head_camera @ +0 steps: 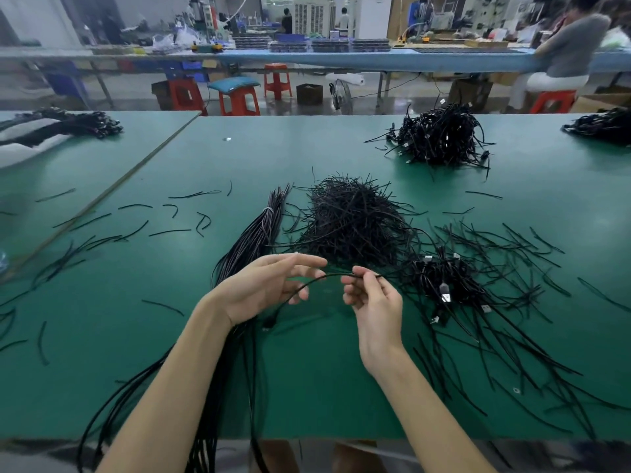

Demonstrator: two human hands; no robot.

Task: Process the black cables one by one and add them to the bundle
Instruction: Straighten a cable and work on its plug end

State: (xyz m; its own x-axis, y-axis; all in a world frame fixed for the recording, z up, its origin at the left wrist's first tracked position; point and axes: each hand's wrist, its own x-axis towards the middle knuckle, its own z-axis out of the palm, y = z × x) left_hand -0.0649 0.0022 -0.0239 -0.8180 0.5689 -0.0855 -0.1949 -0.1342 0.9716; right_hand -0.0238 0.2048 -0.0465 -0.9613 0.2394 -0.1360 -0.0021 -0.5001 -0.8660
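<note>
My right hand (pixel 374 298) pinches one black cable (pixel 327 276) between thumb and fingertips above the green table (pixel 170 274). The cable arcs left across my left hand (pixel 269 285), whose fingers lie loosely spread with the cable passing over them; its lower end hangs down toward a small plug near the table. Under my left wrist runs the long tied bundle (pixel 259 230) of black cables, bound with a white tie near its far end. To the right lies a loose pile of cables with metal plugs (pixel 444 285).
A heap of short black ties (pixel 351 220) sits just beyond my hands. Another tangled cable heap (pixel 440 134) lies further back right, and more bundles at far left (pixel 68 124) and far right (pixel 601 126). Loose ties litter the mat. A person sits at the rear bench.
</note>
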